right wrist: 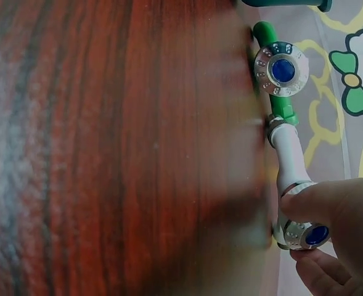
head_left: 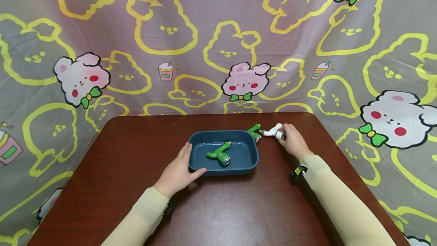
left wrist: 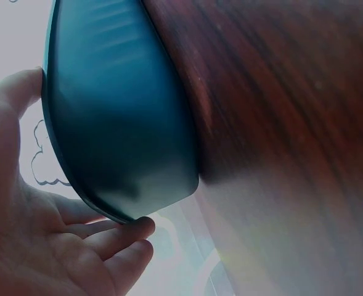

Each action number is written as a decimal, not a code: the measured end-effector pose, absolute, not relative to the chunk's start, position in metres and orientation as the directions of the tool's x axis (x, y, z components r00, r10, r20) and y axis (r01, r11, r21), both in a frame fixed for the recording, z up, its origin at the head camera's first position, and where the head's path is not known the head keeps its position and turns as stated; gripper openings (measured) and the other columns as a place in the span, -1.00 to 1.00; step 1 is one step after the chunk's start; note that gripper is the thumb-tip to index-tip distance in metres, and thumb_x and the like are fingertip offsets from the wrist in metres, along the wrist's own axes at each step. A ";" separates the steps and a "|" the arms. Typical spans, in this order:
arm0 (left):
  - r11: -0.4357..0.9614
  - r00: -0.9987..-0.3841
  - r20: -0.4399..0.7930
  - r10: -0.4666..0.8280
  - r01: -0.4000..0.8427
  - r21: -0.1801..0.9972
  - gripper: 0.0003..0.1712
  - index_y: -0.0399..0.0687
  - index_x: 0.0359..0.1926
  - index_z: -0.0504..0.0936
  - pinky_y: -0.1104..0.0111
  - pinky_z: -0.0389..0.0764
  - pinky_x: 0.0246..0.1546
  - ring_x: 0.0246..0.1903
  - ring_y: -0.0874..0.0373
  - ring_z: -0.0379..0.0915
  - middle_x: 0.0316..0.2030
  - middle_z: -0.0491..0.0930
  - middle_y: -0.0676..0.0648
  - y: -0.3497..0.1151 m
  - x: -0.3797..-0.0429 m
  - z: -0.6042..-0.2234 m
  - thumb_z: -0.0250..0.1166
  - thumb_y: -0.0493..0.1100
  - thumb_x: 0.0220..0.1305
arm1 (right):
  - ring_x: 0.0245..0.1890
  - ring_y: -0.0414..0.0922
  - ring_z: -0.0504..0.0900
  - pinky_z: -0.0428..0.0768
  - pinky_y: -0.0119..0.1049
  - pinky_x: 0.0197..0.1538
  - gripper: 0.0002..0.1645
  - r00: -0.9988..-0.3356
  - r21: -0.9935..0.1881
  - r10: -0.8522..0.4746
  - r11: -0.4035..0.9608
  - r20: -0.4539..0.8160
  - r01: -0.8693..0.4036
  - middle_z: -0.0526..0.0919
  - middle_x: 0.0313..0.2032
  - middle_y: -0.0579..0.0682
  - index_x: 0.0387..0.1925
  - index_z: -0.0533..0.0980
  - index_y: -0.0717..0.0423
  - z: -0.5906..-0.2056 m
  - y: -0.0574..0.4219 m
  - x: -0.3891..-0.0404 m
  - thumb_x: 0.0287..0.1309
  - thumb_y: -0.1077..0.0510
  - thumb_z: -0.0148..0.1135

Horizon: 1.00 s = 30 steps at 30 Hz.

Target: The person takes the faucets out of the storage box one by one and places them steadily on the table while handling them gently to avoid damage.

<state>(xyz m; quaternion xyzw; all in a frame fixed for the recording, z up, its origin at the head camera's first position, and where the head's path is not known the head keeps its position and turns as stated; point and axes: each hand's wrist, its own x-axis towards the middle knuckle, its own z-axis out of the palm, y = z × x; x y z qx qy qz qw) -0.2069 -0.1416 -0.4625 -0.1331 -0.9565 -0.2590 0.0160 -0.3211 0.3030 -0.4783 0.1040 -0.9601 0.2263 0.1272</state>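
My left hand (head_left: 175, 173) rests on the left end of a dark blue tray (head_left: 235, 172), its fairly straight fingers along the end wall and thumb at the near rim. Inside the tray lies a green tap (head_left: 214, 154) with a round silver knob. At the right, my right hand (head_left: 294, 141) grips a white tap (head_left: 271, 131) around its knob end, between thumb and fingers. In the right wrist view the knob has a blue centre. The white tap's spout end reaches a second green tap (head_left: 253, 129), partly hidden behind the tray's far right corner.
A dark brown wooden table (head_left: 136, 143) carries everything. Patterned cloth (head_left: 205, 29) hangs behind it and along both sides. A black wrist strap device (head_left: 297, 173) sits on the right wrist.
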 end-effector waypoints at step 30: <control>0.829 -0.964 0.093 0.248 0.260 0.496 0.26 -0.30 0.60 0.05 -0.02 0.59 0.23 0.44 -0.22 0.33 0.61 0.03 -0.30 -0.142 -0.206 -0.462 0.42 0.36 0.21 | -0.15 0.14 0.54 0.52 0.06 -0.02 -0.56 -0.958 -0.406 -0.162 0.880 0.235 -0.249 0.52 -0.09 0.28 -0.10 0.42 0.29 -0.480 0.304 -0.317 0.06 0.38 0.50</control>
